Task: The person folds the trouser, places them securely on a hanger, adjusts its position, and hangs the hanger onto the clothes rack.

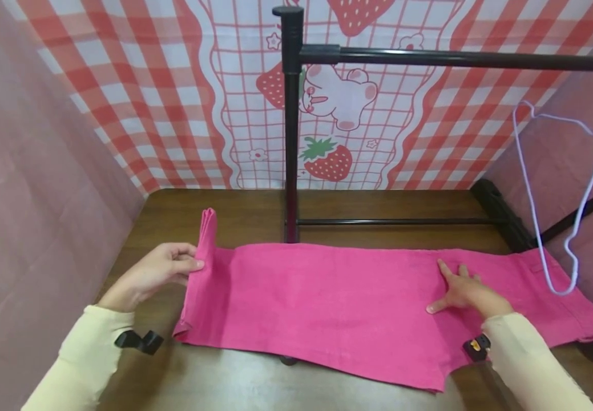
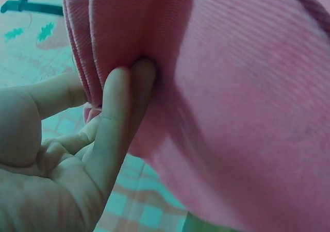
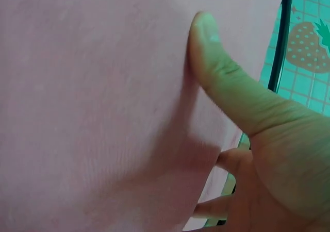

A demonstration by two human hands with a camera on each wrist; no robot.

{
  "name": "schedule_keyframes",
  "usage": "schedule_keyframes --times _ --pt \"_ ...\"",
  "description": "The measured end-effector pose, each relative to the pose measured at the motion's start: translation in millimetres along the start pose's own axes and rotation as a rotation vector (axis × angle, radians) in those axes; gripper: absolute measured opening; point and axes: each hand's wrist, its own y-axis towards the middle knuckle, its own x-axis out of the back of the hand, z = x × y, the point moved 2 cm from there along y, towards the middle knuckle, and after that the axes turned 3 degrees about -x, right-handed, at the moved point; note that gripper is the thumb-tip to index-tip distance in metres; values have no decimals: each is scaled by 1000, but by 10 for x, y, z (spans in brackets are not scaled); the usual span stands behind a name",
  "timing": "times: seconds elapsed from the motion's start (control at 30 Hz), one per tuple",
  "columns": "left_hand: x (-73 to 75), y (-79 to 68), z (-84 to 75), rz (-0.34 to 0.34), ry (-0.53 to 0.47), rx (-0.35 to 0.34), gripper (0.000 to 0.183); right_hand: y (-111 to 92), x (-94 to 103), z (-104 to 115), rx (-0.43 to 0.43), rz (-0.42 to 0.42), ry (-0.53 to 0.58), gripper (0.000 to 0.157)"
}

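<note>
Pink trousers [image 1: 327, 302], doubled lengthwise, lie across the table with the waist end at the right and the leg ends at the left. My left hand [image 1: 160, 268] pinches the leg ends, which stand raised in a folded strip. In the left wrist view, the thumb and fingers of that hand [image 2: 77, 154] are on either side of the layered cloth [image 2: 118, 31]. With fingers spread, my right hand [image 1: 466, 294] rests on the upper part of the trousers. The right wrist view shows its thumb [image 3: 221, 77] lying along the fabric.
A black garment rack [image 1: 291, 142] stands behind and partly under the trousers, its top bar [image 1: 455, 59] running right. A pale lilac hanger [image 1: 529, 194] hangs at the right, in front of the waist end. Brown wooden tabletop [image 1: 245, 220] shows around the cloth; a strawberry-print curtain [image 1: 173, 103] backs it.
</note>
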Motion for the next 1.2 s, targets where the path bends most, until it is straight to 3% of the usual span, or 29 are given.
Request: schedule_keyframes --times 0.27,0.47,0.73,1.03,1.2 --pt "-281 132 -97 -1 18 -17 29 -3 -22 8 49 -52 -40 136" --pt "-488 152 -185 0 25 -41 27 6 -42 8 70 -74 -46 134" --pt "-762 202 -210 16 -19 -88 23 -37 -66 -30 160 -190 -63 124" --pt "-941 273 -212 43 10 -117 21 -119 -135 39 336 -340 -131 98" --pt "-1019 329 -244 55 41 -111 19 -149 -148 43 329 -327 -127 100"
